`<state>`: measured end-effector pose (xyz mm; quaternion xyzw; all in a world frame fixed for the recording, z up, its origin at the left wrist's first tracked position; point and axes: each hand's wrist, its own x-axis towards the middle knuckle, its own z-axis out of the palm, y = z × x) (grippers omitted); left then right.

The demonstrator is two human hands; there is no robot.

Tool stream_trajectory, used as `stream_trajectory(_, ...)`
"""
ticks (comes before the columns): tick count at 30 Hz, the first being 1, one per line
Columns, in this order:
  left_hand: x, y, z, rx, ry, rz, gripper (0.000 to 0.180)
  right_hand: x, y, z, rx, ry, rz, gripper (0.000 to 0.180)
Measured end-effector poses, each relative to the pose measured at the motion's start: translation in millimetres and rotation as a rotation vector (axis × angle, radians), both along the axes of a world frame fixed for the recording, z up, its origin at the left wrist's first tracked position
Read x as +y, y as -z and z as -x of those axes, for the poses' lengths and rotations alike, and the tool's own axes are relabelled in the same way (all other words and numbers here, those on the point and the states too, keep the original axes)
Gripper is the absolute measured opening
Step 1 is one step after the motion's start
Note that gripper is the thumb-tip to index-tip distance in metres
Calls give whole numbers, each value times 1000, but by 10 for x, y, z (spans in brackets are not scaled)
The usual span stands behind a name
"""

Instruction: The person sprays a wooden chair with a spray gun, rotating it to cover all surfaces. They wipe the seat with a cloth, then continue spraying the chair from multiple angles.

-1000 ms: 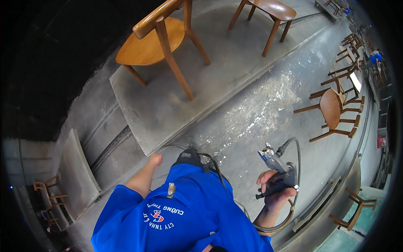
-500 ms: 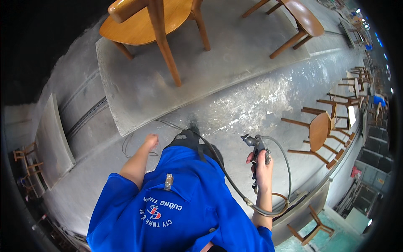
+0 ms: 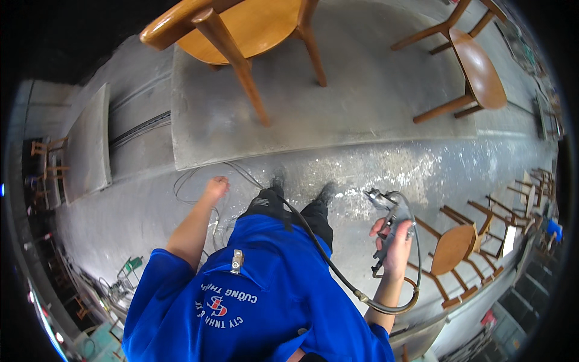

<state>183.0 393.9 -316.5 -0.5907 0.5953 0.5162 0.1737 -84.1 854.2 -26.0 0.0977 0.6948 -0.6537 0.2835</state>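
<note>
In my right hand (image 3: 396,250) is a metal spray gun (image 3: 398,216), my fingers wrapped round its grip. Its nozzle points away from me, over the floor. From the gun a dark hose (image 3: 329,256) loops past my wrist and runs across my front to the floor near my feet. My left hand (image 3: 218,186) hangs at my left side, fingers loosely curled, with nothing visible in them. Ahead of me a wooden chair (image 3: 247,33) with a glossy brown seat stands on a low grey platform (image 3: 356,96); neither hand touches it.
Another wooden chair (image 3: 479,69) is at the platform's far right. More chairs (image 3: 453,248) stand in a row on the right. At the left a grey panel (image 3: 90,148) stands beside a floor track (image 3: 142,128). Thin hose coils (image 3: 184,181) lie near my left hand.
My view has turned, so the platform and chairs sit further right and the row of chairs lower. The spray gun has shifted slightly right and stays in my right hand.
</note>
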Motion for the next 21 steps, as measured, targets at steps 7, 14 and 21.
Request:
stream_trajectory(7,880,-118,107,-51,1,8,39,629,-485,601,42,-20,365,87)
stream_trajectory(14,1086,-184,438,19,45,47,42,933,-1157,916,325,-164,561,105)
stream_trajectory(21,969,196,601,22,-9,2,40,637,-2126,931,798,-187,474,104)
